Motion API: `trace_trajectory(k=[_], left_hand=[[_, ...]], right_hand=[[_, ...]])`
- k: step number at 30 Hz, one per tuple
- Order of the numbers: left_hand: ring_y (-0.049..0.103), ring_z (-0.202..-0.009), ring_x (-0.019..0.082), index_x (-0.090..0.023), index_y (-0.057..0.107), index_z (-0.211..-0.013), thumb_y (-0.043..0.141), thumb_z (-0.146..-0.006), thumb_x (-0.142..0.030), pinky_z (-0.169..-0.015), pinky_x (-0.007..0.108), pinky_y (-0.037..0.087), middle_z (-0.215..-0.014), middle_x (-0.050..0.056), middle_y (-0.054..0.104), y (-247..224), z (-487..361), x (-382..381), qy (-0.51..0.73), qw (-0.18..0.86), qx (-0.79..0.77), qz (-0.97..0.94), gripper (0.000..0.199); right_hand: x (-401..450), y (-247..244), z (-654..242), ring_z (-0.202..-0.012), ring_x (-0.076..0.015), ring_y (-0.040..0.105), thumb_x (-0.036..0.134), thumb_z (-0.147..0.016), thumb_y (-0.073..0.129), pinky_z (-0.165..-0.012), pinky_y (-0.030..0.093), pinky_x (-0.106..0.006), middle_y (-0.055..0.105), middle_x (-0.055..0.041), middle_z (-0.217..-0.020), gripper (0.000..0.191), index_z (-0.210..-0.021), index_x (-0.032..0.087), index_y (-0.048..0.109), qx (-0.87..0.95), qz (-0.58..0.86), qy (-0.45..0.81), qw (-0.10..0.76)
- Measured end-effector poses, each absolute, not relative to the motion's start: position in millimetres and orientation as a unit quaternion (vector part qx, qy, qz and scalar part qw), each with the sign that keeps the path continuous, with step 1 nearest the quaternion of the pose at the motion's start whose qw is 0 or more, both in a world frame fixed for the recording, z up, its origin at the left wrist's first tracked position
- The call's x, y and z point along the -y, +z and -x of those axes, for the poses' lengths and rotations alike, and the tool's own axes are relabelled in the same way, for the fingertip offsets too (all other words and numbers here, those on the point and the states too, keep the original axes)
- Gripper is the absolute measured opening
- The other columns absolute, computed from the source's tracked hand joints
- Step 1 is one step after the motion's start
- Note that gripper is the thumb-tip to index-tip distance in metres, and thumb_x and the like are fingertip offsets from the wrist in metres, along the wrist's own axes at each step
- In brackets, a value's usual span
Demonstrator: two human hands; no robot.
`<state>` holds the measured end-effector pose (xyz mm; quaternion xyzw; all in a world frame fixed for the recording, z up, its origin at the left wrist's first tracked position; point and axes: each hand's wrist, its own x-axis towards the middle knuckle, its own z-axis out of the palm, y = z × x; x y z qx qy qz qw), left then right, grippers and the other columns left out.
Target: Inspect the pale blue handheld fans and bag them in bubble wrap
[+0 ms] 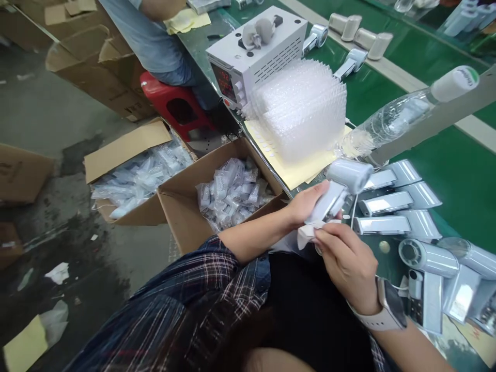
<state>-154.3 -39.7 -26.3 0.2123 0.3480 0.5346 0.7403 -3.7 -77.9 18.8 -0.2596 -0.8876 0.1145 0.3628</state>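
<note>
My left hand is wrapped round the handle of a white and silver handheld device, whose round head points up and right. In my right hand a small white cloth or tissue is pinched against the lower end of the handle. A white cable hangs beside the device. Several similar devices lie on the green table just right of my hands, with more nearer the front edge. Behind my hands stands a stack of bubble wrap bags on yellow paper.
A white power supply stands behind the bubble wrap. A clear plastic bottle leans at the right. Left of the table, two cardboard boxes hold bagged items. A seated person's sleeve shows above a red stool.
</note>
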Motion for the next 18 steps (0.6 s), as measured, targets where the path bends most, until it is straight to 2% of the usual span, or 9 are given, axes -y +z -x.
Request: trace_trajectory(k=[3,6,7,9,11,13,14,16,18], left_hand=[[0.066,-0.058,0.017,-0.012,0.067,-0.1,0.056,-0.102,-0.078,-0.057,0.027,0.053,-0.073,0.007,0.074,-24,170,29,0.547,0.721,-0.381,-0.191,0.067],[0.073,-0.066,0.018,-0.015,0.067,-0.108,0.065,-0.102,-0.069,-0.066,0.03,0.059,-0.085,0.006,0.078,-18,194,24,0.616,0.653,-0.397,-0.192,0.055],[0.075,-0.069,0.019,-0.017,0.066,-0.11,0.068,-0.102,-0.067,-0.07,0.032,0.061,-0.088,0.006,0.079,-17,202,23,0.633,0.635,-0.398,-0.194,0.051],[0.076,-0.072,0.019,-0.018,0.065,-0.107,0.069,-0.101,-0.066,-0.075,0.034,0.063,-0.089,0.005,0.079,-17,213,20,0.653,0.6,-0.413,-0.207,0.049],[0.073,-0.069,0.018,-0.018,0.064,-0.102,0.065,-0.101,-0.073,-0.071,0.033,0.062,-0.083,0.005,0.076,-19,209,17,0.648,0.581,-0.431,-0.238,0.055],[0.069,-0.064,0.016,-0.019,0.06,-0.102,0.066,-0.095,-0.08,-0.065,0.031,0.058,-0.078,0.002,0.071,-19,187,14,0.621,0.597,-0.421,-0.284,0.061],[0.067,-0.062,0.015,-0.021,0.057,-0.105,0.073,-0.089,-0.079,-0.064,0.03,0.057,-0.078,0.0,0.07,-16,169,12,0.602,0.616,-0.401,-0.312,0.063],[0.067,-0.063,0.014,-0.024,0.05,-0.112,0.091,-0.074,-0.065,-0.065,0.03,0.055,-0.082,-0.003,0.068,-8,127,11,0.554,0.663,-0.337,-0.373,0.07],[0.069,-0.068,0.013,-0.025,0.044,-0.116,0.1,-0.064,-0.046,-0.071,0.03,0.056,-0.09,-0.004,0.068,5,83,11,0.505,0.705,-0.265,-0.422,0.079]], right_hand=[[59,31,-6,-0.092,-0.0211,0.077,0.017,-0.109,0.055,-0.081,0.062,-0.033,0.08,-0.0077,-0.111,0.025,-0.123,0.024,0.075,0.901,0.291,0.135,0.292],[39,43,-56,-0.106,-0.031,0.075,0.039,-0.108,0.055,-0.092,0.061,-0.046,0.075,-0.0171,-0.136,0.05,-0.154,0.019,0.06,0.828,0.485,0.11,0.259],[40,43,-81,-0.104,-0.0338,0.074,0.047,-0.106,0.055,-0.092,0.06,-0.05,0.075,-0.0188,-0.133,0.057,-0.154,0.017,0.059,0.791,0.553,0.089,0.246],[53,37,-129,-0.097,-0.0368,0.072,0.061,-0.103,0.053,-0.087,0.058,-0.053,0.076,-0.0183,-0.115,0.06,-0.139,0.015,0.068,0.719,0.662,0.051,0.206],[74,21,-163,-0.092,-0.0387,0.069,0.068,-0.101,0.052,-0.083,0.056,-0.054,0.073,-0.0178,-0.1,0.063,-0.126,0.013,0.072,0.677,0.719,0.036,0.155],[95,3,-176,-0.095,-0.0408,0.067,0.064,-0.102,0.051,-0.084,0.055,-0.054,0.07,-0.0204,-0.099,0.062,-0.125,0.01,0.071,0.679,0.723,0.016,0.123],[102,-6,-174,-0.099,-0.0418,0.066,0.06,-0.102,0.052,-0.086,0.055,-0.054,0.069,-0.0223,-0.101,0.06,-0.126,0.008,0.07,0.693,0.711,0.002,0.116],[112,-16,-164,-0.102,-0.043,0.064,0.051,-0.103,0.054,-0.088,0.054,-0.054,0.068,-0.0258,-0.104,0.057,-0.131,0.004,0.067,0.724,0.681,-0.022,0.103],[116,-18,-157,-0.102,-0.0436,0.062,0.043,-0.102,0.055,-0.089,0.053,-0.056,0.068,-0.028,-0.106,0.054,-0.133,0.001,0.066,0.74,0.665,-0.006,0.096]])
